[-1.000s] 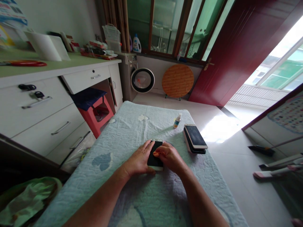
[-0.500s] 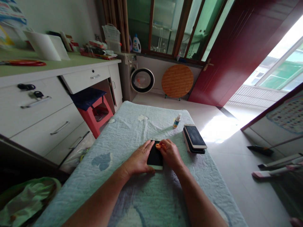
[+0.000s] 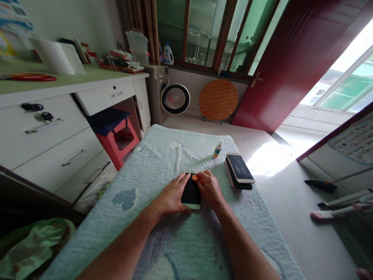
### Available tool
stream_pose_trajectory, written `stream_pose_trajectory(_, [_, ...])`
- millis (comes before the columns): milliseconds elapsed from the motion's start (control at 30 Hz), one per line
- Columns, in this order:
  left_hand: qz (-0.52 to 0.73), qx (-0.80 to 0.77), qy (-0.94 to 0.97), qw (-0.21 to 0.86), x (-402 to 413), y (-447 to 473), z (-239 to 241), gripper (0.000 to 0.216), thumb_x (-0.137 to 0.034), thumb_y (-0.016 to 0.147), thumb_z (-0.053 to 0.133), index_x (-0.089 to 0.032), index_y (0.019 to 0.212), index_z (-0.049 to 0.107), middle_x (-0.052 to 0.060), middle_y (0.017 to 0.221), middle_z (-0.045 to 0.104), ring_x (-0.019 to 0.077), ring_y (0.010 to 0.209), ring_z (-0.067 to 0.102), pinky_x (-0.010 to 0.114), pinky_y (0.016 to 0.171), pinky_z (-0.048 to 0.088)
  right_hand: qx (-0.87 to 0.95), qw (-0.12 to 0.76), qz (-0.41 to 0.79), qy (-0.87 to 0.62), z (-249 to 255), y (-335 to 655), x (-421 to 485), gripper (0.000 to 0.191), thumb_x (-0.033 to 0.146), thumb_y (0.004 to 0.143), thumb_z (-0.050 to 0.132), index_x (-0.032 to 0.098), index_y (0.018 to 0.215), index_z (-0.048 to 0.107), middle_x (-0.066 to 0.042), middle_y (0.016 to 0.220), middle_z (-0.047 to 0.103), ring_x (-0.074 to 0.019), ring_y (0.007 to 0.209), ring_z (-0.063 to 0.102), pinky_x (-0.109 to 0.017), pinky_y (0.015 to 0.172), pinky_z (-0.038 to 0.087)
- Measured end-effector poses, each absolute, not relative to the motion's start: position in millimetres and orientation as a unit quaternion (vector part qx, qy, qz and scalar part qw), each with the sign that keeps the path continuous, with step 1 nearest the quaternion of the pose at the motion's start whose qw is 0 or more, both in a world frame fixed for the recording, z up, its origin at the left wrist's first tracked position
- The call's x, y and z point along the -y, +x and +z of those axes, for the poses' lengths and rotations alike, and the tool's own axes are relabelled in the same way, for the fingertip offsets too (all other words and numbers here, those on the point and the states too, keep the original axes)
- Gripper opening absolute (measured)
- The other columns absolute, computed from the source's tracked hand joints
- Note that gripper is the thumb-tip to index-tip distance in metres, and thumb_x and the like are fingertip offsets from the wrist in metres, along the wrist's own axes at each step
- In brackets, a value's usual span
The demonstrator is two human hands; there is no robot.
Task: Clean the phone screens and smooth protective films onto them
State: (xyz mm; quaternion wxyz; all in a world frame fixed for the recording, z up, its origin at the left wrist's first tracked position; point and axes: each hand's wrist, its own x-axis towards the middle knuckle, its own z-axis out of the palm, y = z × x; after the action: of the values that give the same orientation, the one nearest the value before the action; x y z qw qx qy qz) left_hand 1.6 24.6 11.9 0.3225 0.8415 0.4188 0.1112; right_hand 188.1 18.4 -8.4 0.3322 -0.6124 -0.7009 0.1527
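Observation:
A smartphone with a dark screen and white ends lies flat on the light blue quilted table cover. My left hand rests along the phone's left edge and holds it down. My right hand lies on the phone's right side, its fingertips pinching a small orange thing against the upper part of the screen. What the orange thing is cannot be told.
A stack of phones lies to the right, with a small bottle behind it. On the left stand white drawers and a red stool. A washing machine and a round wooden board stand at the far wall.
My right hand has slid the orange thing up the screen, from the phone's middle towards its far end. The left hand and the phone have stayed put.

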Motion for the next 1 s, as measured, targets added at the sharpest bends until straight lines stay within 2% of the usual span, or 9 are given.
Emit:
stream_pose_trajectory(400, [0.115,-0.416,0.842,0.324,-27.3,1.2,6.4,0.12,-0.038,0.049,0.086,-0.017,0.148,0.022,0.022,0.155,0.022,0.0343,0.144,0.02,0.048,0.117,0.021,0.733,0.314,0.18,-0.576,-3.2,181.9,-12.3,0.018,0.012,0.084,0.055,0.022,0.087,0.07,0.0,0.08,0.054,-0.012,0.073,0.054,-0.021,0.068,0.039])
stream_pose_trajectory(667, [0.136,-0.402,0.843,0.331,-28.4,-0.3,1.3,0.119,-0.04,0.05,0.085,-0.022,0.149,0.021,0.018,0.156,0.023,0.0357,0.144,0.02,0.05,0.116,0.022,0.748,0.318,0.189,-0.552,-0.3,181.5,-10.7,0.02,0.007,0.08,0.055,0.021,0.087,0.068,-0.001,0.081,0.056,-0.0129,0.076,0.054,-0.021,0.072,0.041])
stream_pose_trajectory(1000, [0.127,-0.409,0.841,0.331,-27.8,-0.2,4.5,0.12,-0.04,0.05,0.086,-0.019,0.149,0.022,0.019,0.156,0.021,0.0352,0.144,0.021,0.049,0.117,0.022,0.738,0.315,0.182,-0.569,-2.4,181.7,-11.0,0.016,0.013,0.084,0.056,0.022,0.088,0.069,-0.001,0.082,0.057,-0.0124,0.075,0.055,-0.02,0.07,0.04])
